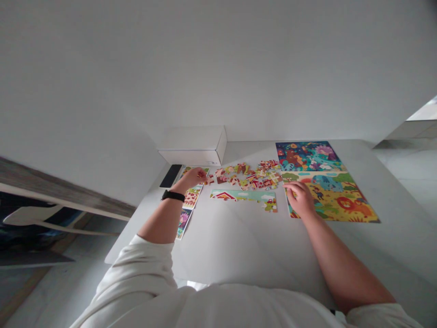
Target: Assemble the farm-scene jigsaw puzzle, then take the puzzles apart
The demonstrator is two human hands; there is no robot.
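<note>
A heap of loose jigsaw pieces (249, 175) lies in the middle of the white table (239, 241). In front of it sits a partly joined strip of puzzle (244, 197) showing a red barn. My left hand (193, 176), with a black watch on the wrist, is closed in a pinch on a small puzzle piece at the heap's left end. My right hand (300, 197) rests with curled fingers on the left edge of a finished animal puzzle (331, 196); whether it holds a piece is hidden.
A second finished puzzle (307, 156) lies behind the animal one. A white box (196, 146) stands at the back left by the wall, a dark phone (170, 176) beside it. Picture cards (187, 205) lie along the left edge. A chair (37, 218) stands off the table's left.
</note>
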